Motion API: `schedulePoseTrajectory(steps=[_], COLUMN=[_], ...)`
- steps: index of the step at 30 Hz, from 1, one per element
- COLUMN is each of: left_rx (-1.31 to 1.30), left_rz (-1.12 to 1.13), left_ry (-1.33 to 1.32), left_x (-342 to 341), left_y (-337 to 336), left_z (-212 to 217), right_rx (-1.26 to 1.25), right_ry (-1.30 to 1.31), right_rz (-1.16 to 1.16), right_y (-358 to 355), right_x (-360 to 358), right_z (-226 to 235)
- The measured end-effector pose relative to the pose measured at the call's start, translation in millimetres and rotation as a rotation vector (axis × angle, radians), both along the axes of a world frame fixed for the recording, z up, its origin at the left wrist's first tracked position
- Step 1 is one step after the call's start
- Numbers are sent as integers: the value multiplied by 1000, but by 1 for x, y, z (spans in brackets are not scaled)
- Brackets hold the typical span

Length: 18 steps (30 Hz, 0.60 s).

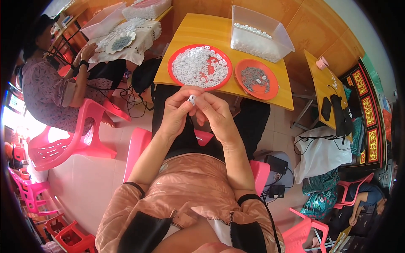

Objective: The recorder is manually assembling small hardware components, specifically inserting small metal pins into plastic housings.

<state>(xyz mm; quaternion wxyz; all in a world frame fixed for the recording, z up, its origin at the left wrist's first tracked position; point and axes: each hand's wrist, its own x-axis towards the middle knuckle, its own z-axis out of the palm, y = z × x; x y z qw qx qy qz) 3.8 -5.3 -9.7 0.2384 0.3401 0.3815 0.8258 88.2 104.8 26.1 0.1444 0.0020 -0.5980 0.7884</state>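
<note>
Over my lap, just off the table's near edge, both hands meet at a small white plastic piece with dark holes point(192, 99). My left hand point(175, 110) pinches it between thumb and fingers. My right hand point(216, 114) is closed against its other side, thumb pressed at the piece; its curled fingers are partly hidden. Beyond them, a round red tray point(170, 67) carries a heap of similar white pieces point(192, 67). To its right, an orange-red plate point(270, 88) holds small grey metal parts point(254, 79) with a couple of white pieces among them.
A clear plastic bin point(284, 40) of white pieces stands at the table's point(190, 31) back right. At left, another person point(55, 88) sits by a cloth-covered table point(143, 36). A side table point(322, 88) with a pink cup point(322, 63) is at right. Pink chairs point(95, 122) stand around.
</note>
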Motion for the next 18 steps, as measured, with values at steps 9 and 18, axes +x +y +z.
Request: schedulePoseTrajectory(steps=[9, 18], left_rx=[-87, -7], left_rz=[13, 60], left_ry=[170, 172], left_x=[-10, -4], left_y=[-6, -3], left_z=[2, 7], right_rx=[-32, 948], right_ry=[-47, 329], right_rz=[45, -406], right_y=[2, -7], right_x=[6, 4], right_z=[5, 3])
